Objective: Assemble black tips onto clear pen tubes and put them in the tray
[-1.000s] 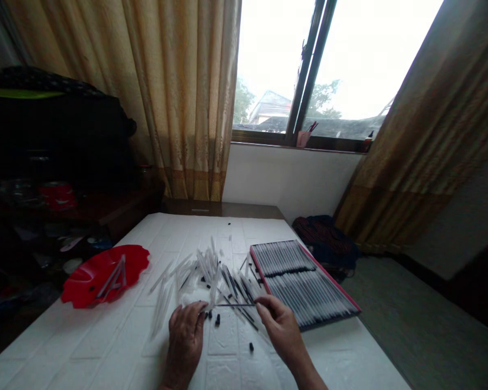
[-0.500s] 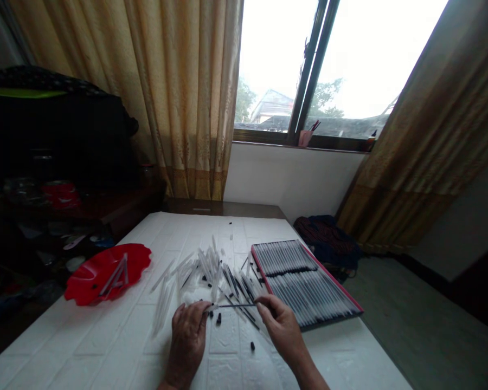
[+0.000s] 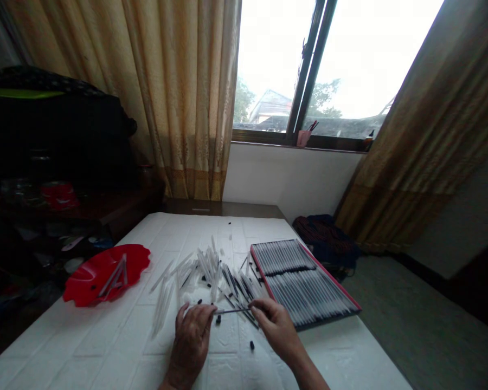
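Observation:
Above the near part of the table, my left hand (image 3: 192, 338) is closed on a clear pen barrel (image 3: 217, 312), mostly hidden by the fingers. My right hand (image 3: 276, 327) pinches the outer end of a thin dark pen refill (image 3: 235, 311). The refill spans the gap between both hands, its left end at the barrel's mouth; how deep it sits inside cannot be made out. Just beyond lie loose clear barrels (image 3: 206, 264) and dark refills (image 3: 239, 284) in a heap. Small black pen caps or plugs (image 3: 218, 319) are scattered nearby, one (image 3: 252, 345) close below my right hand.
To the right, a red-edged tray (image 3: 257, 264) holds two rows of pens (image 3: 315, 292). A red scalloped plate (image 3: 81, 281) with several clear barrels stands at the left table edge. Dark cloth (image 3: 327, 238) lies past the right edge, and a window is ahead.
My hands have come slightly closer together, and less of the refill shows between them. My left hand has shifted a little to the right, my right hand a little to the left.

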`<action>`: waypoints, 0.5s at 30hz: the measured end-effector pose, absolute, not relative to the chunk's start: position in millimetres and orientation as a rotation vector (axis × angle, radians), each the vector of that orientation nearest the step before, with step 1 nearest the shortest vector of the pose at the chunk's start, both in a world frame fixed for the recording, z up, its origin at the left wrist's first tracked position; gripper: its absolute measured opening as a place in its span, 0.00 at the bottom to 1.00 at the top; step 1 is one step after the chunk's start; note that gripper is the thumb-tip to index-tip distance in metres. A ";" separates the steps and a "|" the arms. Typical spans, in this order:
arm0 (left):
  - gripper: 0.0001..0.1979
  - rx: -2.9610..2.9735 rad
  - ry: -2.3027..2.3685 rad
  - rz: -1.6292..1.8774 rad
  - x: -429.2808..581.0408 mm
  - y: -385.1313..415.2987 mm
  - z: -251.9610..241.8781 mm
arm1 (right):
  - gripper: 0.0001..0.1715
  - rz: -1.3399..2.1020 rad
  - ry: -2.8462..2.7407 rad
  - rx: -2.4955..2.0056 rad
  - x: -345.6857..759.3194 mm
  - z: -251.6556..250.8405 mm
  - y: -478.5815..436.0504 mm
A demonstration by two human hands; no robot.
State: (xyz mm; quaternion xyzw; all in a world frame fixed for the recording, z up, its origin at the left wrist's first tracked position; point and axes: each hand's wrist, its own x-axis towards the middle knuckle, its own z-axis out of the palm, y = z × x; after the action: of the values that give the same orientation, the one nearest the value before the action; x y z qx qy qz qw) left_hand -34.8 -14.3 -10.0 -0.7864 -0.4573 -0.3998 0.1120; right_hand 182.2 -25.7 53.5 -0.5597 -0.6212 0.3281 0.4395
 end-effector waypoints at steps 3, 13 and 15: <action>0.13 -2.360 -1.326 -1.147 -32.3 -16.8 -6.3 | 0.12 0.836 -1.620 -1.384 169.6 49.6 -26.7; 0.12 -2.294 -1.348 -1.244 -34.0 -17.0 -3.9 | 0.17 0.584 -1.951 -1.726 169.2 34.8 -36.1; 0.11 -2.288 -1.338 -1.253 -34.1 -16.7 -4.7 | 0.12 0.518 -2.014 -1.870 178.3 30.3 -42.0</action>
State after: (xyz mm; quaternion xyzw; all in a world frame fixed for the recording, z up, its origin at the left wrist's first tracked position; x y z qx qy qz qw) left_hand -34.1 -16.7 -4.7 -0.7760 -0.4540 -0.4250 0.1048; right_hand 178.3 -42.0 30.3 -0.6587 -0.7095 0.1824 0.1715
